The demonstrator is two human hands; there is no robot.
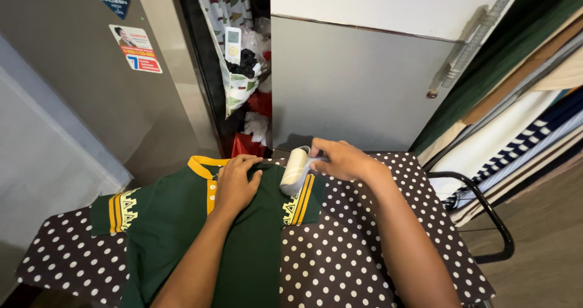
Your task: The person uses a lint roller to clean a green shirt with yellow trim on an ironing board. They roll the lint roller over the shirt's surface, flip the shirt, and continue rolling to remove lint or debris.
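Right now my left hand lies flat, fingers loosely spread, on a dark green shirt with a yellow collar and yellow-striped patterned sleeve cuffs, laid across the polka-dot ironing board. My right hand has its fingers curled around a white lint roller resting on the shirt's sleeve.

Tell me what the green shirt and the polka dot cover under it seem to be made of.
The green shirt looks like a matte knit fabric, soft and slightly creased, with yellow woven-looking trim on collar and sleeves. The polka dot cover looks like thin printed cotton cloth, dull and draping at the edges, though padding beneath cannot be told.
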